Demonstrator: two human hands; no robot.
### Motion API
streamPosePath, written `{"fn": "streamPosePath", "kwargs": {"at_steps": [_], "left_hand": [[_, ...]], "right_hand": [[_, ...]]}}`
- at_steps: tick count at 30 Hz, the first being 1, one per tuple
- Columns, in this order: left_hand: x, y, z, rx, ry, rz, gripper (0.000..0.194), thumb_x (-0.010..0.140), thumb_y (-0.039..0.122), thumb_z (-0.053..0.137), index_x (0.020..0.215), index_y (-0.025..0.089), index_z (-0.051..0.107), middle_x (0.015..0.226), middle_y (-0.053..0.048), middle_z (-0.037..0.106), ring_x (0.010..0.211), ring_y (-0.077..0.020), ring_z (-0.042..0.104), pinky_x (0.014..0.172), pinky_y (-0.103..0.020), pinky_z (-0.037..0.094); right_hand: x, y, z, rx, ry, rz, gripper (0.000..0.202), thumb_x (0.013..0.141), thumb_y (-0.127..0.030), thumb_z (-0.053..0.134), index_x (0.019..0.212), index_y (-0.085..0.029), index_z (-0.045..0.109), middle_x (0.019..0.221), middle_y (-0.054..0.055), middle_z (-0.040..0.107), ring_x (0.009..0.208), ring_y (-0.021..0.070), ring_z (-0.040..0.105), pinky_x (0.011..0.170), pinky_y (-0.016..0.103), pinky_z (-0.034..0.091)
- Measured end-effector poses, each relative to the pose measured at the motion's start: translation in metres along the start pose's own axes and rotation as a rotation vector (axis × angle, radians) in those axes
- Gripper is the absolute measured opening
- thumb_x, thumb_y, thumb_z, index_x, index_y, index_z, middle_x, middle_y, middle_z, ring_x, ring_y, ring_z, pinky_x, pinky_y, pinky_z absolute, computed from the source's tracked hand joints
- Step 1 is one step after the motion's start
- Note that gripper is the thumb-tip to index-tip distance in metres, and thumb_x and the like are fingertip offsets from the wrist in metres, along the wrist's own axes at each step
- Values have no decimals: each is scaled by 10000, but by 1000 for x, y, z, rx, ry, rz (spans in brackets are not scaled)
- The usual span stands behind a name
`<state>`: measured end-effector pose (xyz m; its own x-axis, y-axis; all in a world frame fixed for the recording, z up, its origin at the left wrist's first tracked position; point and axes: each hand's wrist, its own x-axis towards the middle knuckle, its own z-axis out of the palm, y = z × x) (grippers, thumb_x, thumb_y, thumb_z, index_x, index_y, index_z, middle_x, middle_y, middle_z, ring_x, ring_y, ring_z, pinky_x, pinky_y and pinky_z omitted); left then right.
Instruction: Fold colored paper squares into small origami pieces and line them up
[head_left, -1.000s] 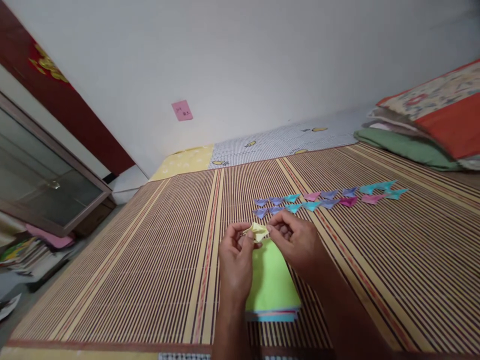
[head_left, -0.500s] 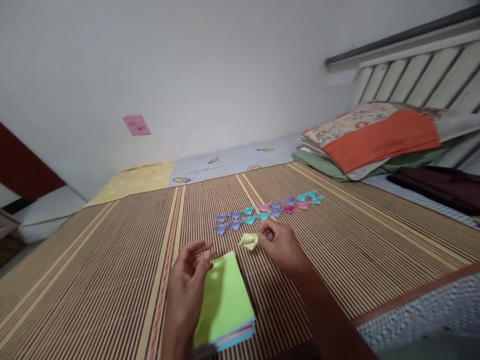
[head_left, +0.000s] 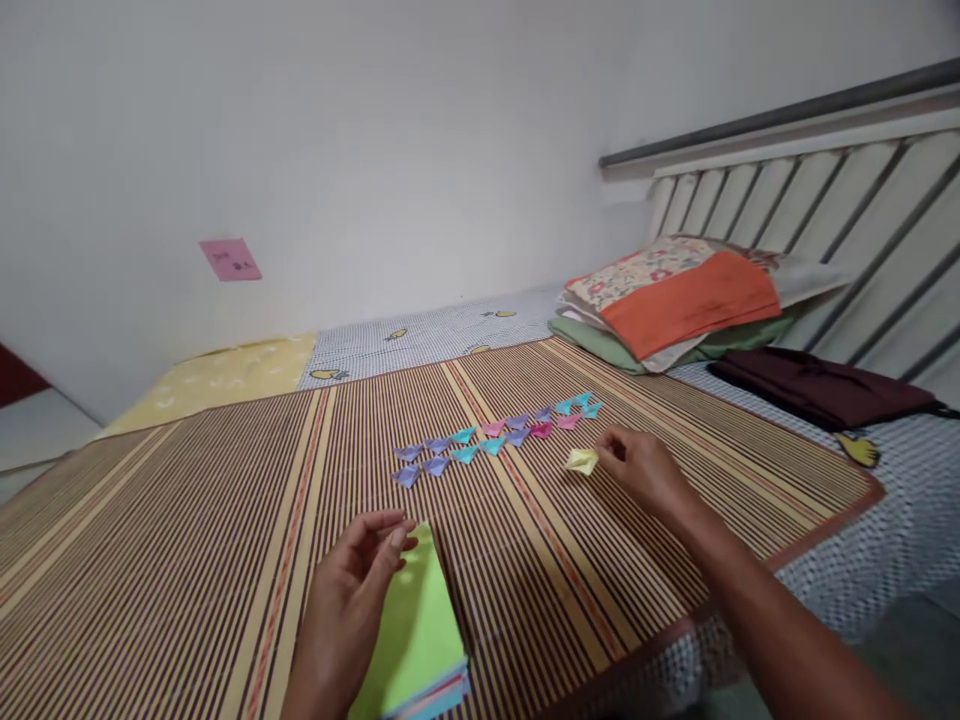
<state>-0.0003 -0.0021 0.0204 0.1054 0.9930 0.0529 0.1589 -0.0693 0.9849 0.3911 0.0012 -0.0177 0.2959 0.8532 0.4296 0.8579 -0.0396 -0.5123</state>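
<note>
My right hand (head_left: 637, 462) pinches one corner of a small yellow folded paper boat (head_left: 581, 461) at the right of the mat. My left hand (head_left: 352, 590), its fingers loosely curled and apart with nothing between them, hovers over the left edge of a stack of coloured paper (head_left: 420, 620) with a bright green sheet on top. Beyond both hands, two slanting rows of small folded paper boats (head_left: 491, 446) in purple, turquoise and pink lie on the striped mat (head_left: 247, 500).
Folded bedding (head_left: 675, 290) with an orange band is piled at the back right, near a white slatted headboard (head_left: 847, 210). A dark maroon cloth item (head_left: 817, 385) lies in front of it. A pink note (head_left: 230, 260) hangs on the wall.
My right hand has carried the yellow paper boat to the right, away from the green stack. My left hand stays by the stack. The view has turned to the right.
</note>
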Motion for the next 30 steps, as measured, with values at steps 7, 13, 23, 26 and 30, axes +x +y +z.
{"fn": "streamPosePath", "kwargs": {"at_steps": [7,13,23,26,30], "left_hand": [[1,-1,-6,24,2,-20,469,801,583,743,1035,178,713,1022,-131,774,971,-301,741,827,-390,596],[1,2,-5,28,3,0,441,818,572,734,1021,182,717,978,-115,772,956,-293,746,830,-385,591],[5,-6,-13,76,0,-51,482,786,604,752,1031,189,726,993,-123,779,968,-312,739,839,-401,593],[3,-5,-9,71,46,-36,459,789,596,753,1017,198,726,972,-109,776,968,-309,733,846,-401,586],[-1,1,-2,56,103,-36,446,782,599,753,987,204,723,965,-101,779,931,-301,736,837,-404,581]], "right_hand": [[29,68,-10,-87,-157,173,180,917,-238,659,758,-152,667,746,11,694,669,147,647,630,264,512],[60,113,-9,-195,-265,365,260,1000,-341,635,1192,-168,666,1188,74,689,958,207,696,812,375,605],[93,127,3,-314,-315,407,323,981,-344,661,1252,-168,648,1278,89,656,1070,254,677,884,424,589],[98,127,-1,-350,-331,414,325,983,-336,660,1263,-173,641,1286,97,652,1074,247,675,889,426,587],[103,125,-3,-383,-357,429,323,983,-336,660,1260,-171,641,1283,100,653,1073,245,676,890,424,586]]}}
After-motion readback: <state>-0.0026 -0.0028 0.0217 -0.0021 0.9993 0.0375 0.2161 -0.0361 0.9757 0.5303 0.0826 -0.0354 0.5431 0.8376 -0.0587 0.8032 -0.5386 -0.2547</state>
